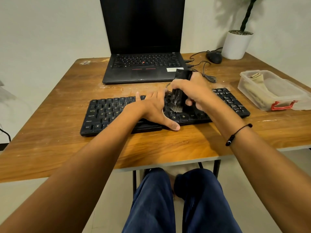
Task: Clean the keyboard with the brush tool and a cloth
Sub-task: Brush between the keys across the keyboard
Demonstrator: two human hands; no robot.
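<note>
While the clear plastic tub (271, 91) sits at the right edge of the wooden table (168, 147), its folded beige cloth (257, 91) lies inside, and a red clip shows on the near wall of the tub. A white pot (236, 45) at the far right corner holds pebbly fill and a dark twisted plant stem. The black keyboard (104, 113) lies across the middle of the table, long and flat, with pale legends on its keys. The left hand (151, 108) rests flat on it, fingers spread and straight, thumb reaching to the near edge. The right hand (191, 91) is wrapped around the brush tool (179, 98) — a black, blocky body held roughly upright, its grey bristles touching the keys just right of the left hand. A thin black cord bracelet (239, 133) circles the right wrist. Behind the keyboard stands an open black laptop (143, 47), screen dark, with a black mouse (214, 57) and its looping cable (208, 76) near the pot. The tabletop is worn brown wood grain — scuffed pale in patches — against plain white walls.
</note>
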